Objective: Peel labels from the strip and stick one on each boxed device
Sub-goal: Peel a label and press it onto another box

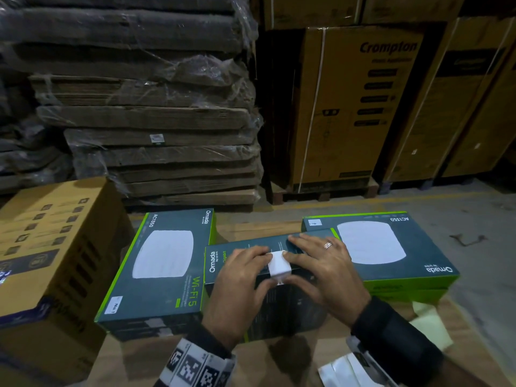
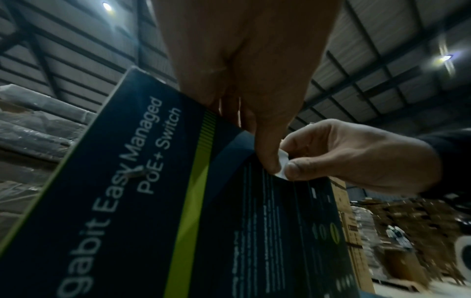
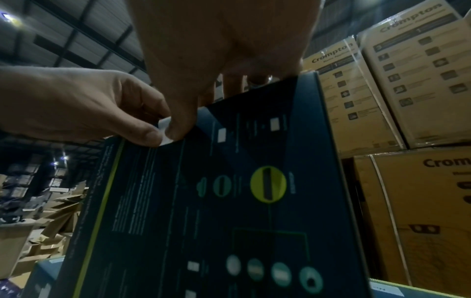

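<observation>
A dark Omada switch box (image 1: 279,308) stands on its long edge between two flat AC1350 boxes, one left (image 1: 164,263) and one right (image 1: 391,247). A white label (image 1: 279,265) is folded over the switch box's top edge. My left hand (image 1: 262,268) and right hand (image 1: 291,266) pinch it there, fingers on top, thumbs on the near face. The left wrist view shows both thumbs meeting on the label (image 2: 282,161); the right wrist view shows the same label (image 3: 164,125). Small "No 1" labels sit on the left box (image 1: 116,304) and the right box (image 1: 315,223).
Label backing strips (image 1: 349,370) and pale yellow paper (image 1: 430,325) lie at the lower right on the cardboard work surface (image 1: 139,358). A brown carton (image 1: 50,247) stands left. Wrapped flat cardboard (image 1: 153,121) and tall Crompton cartons (image 1: 357,107) stand behind.
</observation>
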### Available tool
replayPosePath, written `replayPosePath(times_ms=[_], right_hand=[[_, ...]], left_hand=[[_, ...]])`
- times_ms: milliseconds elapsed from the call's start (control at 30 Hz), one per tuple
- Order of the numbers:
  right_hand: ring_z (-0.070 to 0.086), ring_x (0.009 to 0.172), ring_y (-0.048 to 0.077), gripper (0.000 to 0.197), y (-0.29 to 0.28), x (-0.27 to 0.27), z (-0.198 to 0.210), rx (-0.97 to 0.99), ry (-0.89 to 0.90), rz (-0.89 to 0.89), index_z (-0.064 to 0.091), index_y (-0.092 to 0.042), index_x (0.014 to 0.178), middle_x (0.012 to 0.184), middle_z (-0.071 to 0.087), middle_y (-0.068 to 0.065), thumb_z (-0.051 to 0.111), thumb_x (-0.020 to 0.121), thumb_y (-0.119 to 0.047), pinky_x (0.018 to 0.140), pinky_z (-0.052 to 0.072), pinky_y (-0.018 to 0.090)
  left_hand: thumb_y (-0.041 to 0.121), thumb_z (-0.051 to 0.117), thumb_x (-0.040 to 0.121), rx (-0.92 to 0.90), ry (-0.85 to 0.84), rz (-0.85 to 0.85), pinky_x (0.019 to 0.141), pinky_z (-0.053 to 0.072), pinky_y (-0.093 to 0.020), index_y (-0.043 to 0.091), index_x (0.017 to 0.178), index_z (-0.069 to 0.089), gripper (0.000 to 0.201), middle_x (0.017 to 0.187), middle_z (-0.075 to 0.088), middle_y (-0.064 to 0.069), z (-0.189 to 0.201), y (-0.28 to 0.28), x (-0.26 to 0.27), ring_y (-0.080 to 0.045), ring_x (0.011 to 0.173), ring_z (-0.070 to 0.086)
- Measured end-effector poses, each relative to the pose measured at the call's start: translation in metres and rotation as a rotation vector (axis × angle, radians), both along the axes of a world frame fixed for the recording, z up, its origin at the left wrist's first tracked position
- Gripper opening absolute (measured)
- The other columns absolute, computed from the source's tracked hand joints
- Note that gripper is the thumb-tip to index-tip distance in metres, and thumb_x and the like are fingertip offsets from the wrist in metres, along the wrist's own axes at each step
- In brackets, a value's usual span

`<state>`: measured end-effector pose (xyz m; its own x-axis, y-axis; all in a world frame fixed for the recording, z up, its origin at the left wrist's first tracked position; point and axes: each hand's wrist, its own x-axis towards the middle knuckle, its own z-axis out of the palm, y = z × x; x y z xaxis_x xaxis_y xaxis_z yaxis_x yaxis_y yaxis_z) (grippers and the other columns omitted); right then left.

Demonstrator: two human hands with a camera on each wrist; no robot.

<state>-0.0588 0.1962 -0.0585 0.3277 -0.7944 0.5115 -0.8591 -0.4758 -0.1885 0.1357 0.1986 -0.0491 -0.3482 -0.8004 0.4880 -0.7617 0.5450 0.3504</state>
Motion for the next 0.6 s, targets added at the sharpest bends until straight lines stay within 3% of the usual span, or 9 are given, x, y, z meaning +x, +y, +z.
replayPosePath(times_ms=[133, 300, 467, 600], right_hand=[[0.057, 0.116, 0.018, 0.043, 0.001, -0.003, 0.0, -0.024, -0.004, 0.021, 0.067, -0.029, 0.108, 0.127, 0.063, -0.005, 0.053, 0.078, -0.057, 0.094, 0.042, 0.044], [0.063, 0.102, 0.02, 0.045, -0.004, 0.011, 0.002, -0.09, -0.125, -0.048, 0.073, -0.025, 0.088, 0.112, 0.07, -0.004, 0.057, 0.076, -0.065, 0.089, 0.041, 0.043], [0.061, 0.103, 0.021, 0.042, -0.002, 0.008, -0.007, -0.098, -0.09, -0.022, 0.067, -0.025, 0.093, 0.118, 0.065, -0.007, 0.06, 0.074, -0.062, 0.091, 0.038, 0.043], [0.06, 0.09, 0.02, 0.047, -0.005, 0.016, -0.002, -0.118, -0.132, -0.076, 0.065, -0.024, 0.079, 0.103, 0.067, -0.007, 0.056, 0.075, -0.07, 0.083, 0.041, 0.042]], left_hand=[[0.02, 0.089, 0.056, -0.021, -0.055, -0.006, 0.089, 0.044, -0.021, 0.015, 0.105, 0.065, 0.055, 0.113, 0.064, 0.003, -0.002, 0.0, -0.001, -0.01, 0.101, 0.052], [0.017, 0.088, 0.055, -0.025, -0.043, 0.0, 0.091, 0.034, -0.022, 0.015, 0.103, 0.061, 0.055, 0.113, 0.062, 0.001, -0.005, -0.001, -0.004, -0.01, 0.101, 0.046], [0.021, 0.088, 0.054, 0.003, -0.024, -0.037, 0.089, 0.034, -0.02, 0.015, 0.106, 0.059, 0.059, 0.115, 0.061, 0.003, -0.004, -0.004, 0.002, -0.011, 0.102, 0.046], [0.021, 0.087, 0.054, 0.012, -0.007, -0.024, 0.091, 0.033, -0.019, 0.015, 0.111, 0.06, 0.063, 0.115, 0.062, 0.003, -0.004, -0.003, 0.002, -0.009, 0.103, 0.046]])
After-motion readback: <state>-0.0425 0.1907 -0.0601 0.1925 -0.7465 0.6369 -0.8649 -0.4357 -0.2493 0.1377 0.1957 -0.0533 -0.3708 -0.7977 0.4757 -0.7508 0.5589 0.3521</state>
